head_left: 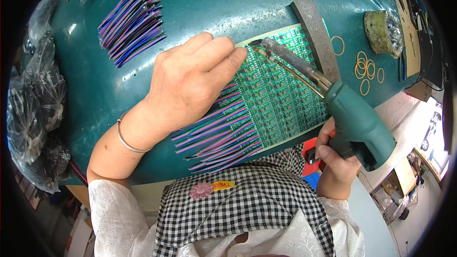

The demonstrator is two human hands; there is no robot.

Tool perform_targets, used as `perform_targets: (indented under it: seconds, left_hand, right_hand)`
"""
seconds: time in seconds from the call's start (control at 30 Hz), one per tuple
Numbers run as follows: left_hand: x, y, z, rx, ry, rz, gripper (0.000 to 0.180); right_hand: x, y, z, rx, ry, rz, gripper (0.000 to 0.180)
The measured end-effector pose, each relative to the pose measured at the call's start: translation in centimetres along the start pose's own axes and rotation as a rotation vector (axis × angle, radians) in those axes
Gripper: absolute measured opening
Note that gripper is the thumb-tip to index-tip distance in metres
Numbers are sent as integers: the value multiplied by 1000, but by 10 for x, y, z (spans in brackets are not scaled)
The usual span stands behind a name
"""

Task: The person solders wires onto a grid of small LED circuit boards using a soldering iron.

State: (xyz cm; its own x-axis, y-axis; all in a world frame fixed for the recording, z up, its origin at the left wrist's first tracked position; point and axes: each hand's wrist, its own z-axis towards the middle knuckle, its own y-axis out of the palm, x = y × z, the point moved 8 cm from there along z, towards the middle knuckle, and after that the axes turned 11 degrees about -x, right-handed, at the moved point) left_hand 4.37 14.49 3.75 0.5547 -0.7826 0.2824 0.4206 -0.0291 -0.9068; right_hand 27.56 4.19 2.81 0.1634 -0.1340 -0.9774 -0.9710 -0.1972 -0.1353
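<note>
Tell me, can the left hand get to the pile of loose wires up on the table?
Probably yes. The left hand rests on the green board, and only bare table lies between it and the wire pile.
</note>
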Motion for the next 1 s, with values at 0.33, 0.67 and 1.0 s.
perform_targets:
  seconds: [0.33, 0.67, 1.0]
  left_hand:
    - [1, -1, 1, -74, -30, -20, 30]
    - [0, 2, 0, -8, 4, 7, 22]
    - [2, -1, 1, -74, -30, 1, 29]
  right_hand:
    - [0, -6, -6, 227, 86, 246, 64]
    - [6, -2, -6, 146, 62, 180, 65]
    - [-1, -8, -3, 129, 37, 257, 63]
